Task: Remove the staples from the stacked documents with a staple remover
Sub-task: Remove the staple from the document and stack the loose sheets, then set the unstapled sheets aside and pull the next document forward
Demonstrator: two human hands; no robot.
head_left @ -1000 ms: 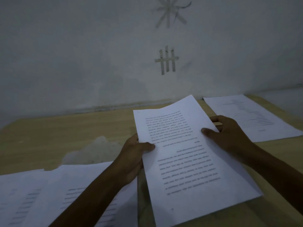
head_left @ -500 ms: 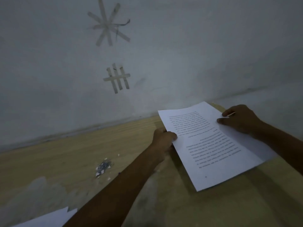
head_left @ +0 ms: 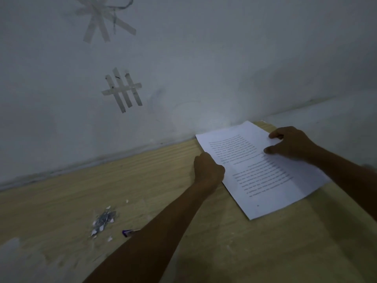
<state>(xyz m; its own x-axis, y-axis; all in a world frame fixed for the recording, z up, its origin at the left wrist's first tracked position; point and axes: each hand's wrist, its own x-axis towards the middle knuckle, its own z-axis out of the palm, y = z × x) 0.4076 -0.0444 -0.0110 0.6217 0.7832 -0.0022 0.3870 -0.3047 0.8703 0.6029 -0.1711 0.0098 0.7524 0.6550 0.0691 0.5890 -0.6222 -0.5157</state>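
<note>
A white printed document (head_left: 259, 170) lies at the far right end of the wooden table (head_left: 81, 190), close to the wall. My left hand (head_left: 208, 170) grips its left edge, fingers curled round the paper. My right hand (head_left: 289, 144) holds the far right edge, thumb on top of the sheet. A small pile of pulled staples and paper bits (head_left: 104, 219) lies on the table to the left. A small purple tool (head_left: 129, 233), perhaps the staple remover, pokes out from under my left forearm.
A pale wall (head_left: 204, 68) with taped strips runs along the table's far edge. A white worn patch (head_left: 12, 248) marks the table at the lower left. Bare wood shows in front of the document.
Both hands have carried the document away to the right and set it down near the wall at the table's end. The view has swung right; the other paper stacks have left the frame.
</note>
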